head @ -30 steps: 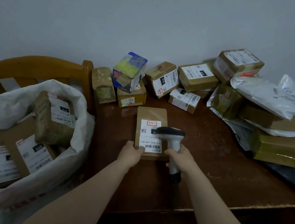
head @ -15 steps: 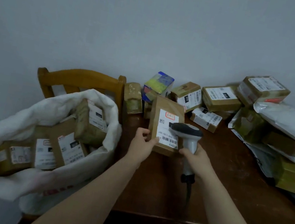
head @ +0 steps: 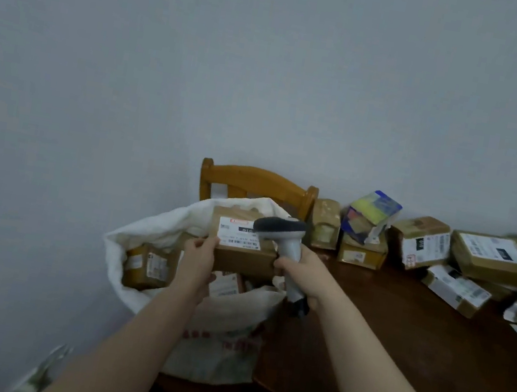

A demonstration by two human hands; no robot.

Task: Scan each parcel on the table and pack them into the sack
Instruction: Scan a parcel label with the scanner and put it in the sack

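A: What is seen, largest first?

B: A grey wall (head: 203, 67) is seen across the upper view. A dark wooden tabletop (head: 411, 358) is seen at 4 o'clock. At its left edge, at 6 o'clock, a white sack (head: 220, 336) is propped with its mouth open.

A: And around the sack?

B: A wooden chair (head: 253, 178) is seen at 12 o'clock from it. Along the wall at 3 o'clock, taped brown parcels (head: 493, 257) are piled, and a blue-and-yellow box (head: 370, 216) is tilted on top of one.

A: Where is the parcel being handled?

B: A flat brown parcel (head: 240, 257) is held over the sack's mouth, white label up. Two packed parcels (head: 146, 266) are seen inside the sack, at 8 o'clock from it.

A: And the hands?

B: The parcel's left edge is gripped by the left hand (head: 197, 254), thumb on top. A grey-headed scanner (head: 288, 252) is held by the right hand (head: 304, 272), fingers wrapped round the handle, with its head over the label's right end. Whether the parcel is also touched by that hand cannot be told.
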